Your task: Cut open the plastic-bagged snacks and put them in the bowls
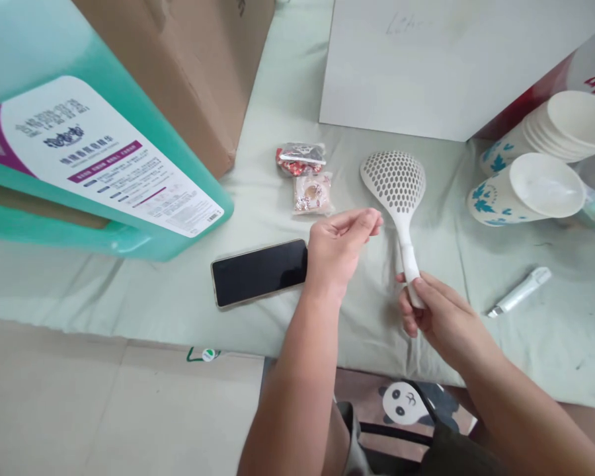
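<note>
My right hand (pixel 434 307) grips the handle of a white slotted ladle (pixel 394 182), its perforated bowl pointing away from me over the cloth. To the left of the ladle, my left hand (pixel 342 244) is closed, fingertips pressed together; what it holds, if anything, is too small to make out. Beside its wrist lies a black phone (pixel 258 273). Just beyond this hand are a small clear packet with a pale ring-shaped item (pixel 312 194) and a red patterned packet (pixel 300 159).
A large green jug (pixel 178 192) and a cardboard box (pixel 203 79) stand at the left. A white box (pixel 396 73) is at the back. Paper cups (pixel 515 192) stand at the right, with a white cutter-like tool (pixel 520 291) nearer me.
</note>
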The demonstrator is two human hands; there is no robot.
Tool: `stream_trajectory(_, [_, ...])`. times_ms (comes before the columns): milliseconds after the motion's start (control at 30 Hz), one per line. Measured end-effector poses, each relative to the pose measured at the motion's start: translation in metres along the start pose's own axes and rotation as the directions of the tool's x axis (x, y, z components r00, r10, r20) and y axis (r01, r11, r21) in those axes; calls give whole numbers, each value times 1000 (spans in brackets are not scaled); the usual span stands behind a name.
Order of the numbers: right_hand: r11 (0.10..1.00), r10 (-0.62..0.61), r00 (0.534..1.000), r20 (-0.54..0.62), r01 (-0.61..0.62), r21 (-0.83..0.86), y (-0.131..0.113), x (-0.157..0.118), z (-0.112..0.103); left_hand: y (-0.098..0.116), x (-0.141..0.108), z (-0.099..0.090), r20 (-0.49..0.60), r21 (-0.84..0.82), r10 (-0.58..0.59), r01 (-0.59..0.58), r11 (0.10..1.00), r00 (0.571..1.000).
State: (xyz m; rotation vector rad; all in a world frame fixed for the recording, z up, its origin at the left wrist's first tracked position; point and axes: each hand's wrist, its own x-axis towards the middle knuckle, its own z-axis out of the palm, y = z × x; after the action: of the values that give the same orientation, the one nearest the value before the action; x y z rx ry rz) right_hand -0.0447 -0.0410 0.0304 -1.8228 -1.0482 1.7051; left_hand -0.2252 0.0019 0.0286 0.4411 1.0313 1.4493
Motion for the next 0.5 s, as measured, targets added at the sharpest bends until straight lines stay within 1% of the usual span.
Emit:
stream_trajectory(33, [993, -21, 1000, -3, 20, -118, 1, -2, -10, -3, -1, 3, 4, 9, 0, 0, 1000, 1000])
stream_trajectory(67, [961, -51, 998, -28, 41, -275, 2, -4, -22, -5, -2, 7, 0, 14, 0, 0, 1000, 1000])
stream_trajectory(100, [891, -107, 991, -78, 61, -450, 1, -6, -32, -6, -2, 10, -14, 15, 2, -1, 1000, 1000])
stream_trajectory(133, [795, -197, 972, -125, 85, -600, -1, -8, -41, -7, -3, 12, -40, 8, 4, -4, 1000, 999])
stream_trajectory(167, [708, -295, 947, -130, 125, -695, -5, -8, -46, -7, -3, 14, -81, -9, 12, -13, 1000, 997])
stream_trajectory(200, [634, -394, 913, -105, 187, -750, -11, -6, -48, -6, -3, 15, -139, -36, 27, -32, 999, 990])
stream_trajectory(233, [576, -488, 871, -49, 280, -768, -18, -2, -46, -5, -2, 16, -212, -68, 43, -58, 996, 976])
stream_trajectory(267, [520, -569, 822, 23, 381, -764, -27, 5, -39, -3, -2, 16, -296, -101, 57, -91, 991, 954])
stream_trajectory(300, [443, -646, 756, 104, 482, -756, -36, 15, -29, -1, -1, 15, -378, -133, 68, -127, 983, 923])
stream_trajectory(333, [346, -717, 671, 186, 575, -741, -46, 28, -15, 2, -1, 13, -452, -157, 74, -162, 974, 889])
stream_trajectory(400, [167, -782, 527, 332, 690, -704, -64, 60, 16, 7, -1, 10, -551, -189, 77, -214, 958, 831])
stream_trajectory(433, [103, -796, 473, 378, 721, -685, -72, 78, 32, 9, -1, 9, -572, -200, 78, -231, 952, 816])
stream_trajectory(467, [58, -797, 441, 412, 736, -675, -79, 95, 46, 11, -1, 8, -582, -209, 80, -243, 947, 810])
stream_trajectory(500, [22, -788, 424, 446, 744, -668, -85, 110, 59, 13, 0, 7, -583, -218, 79, -249, 944, 809])
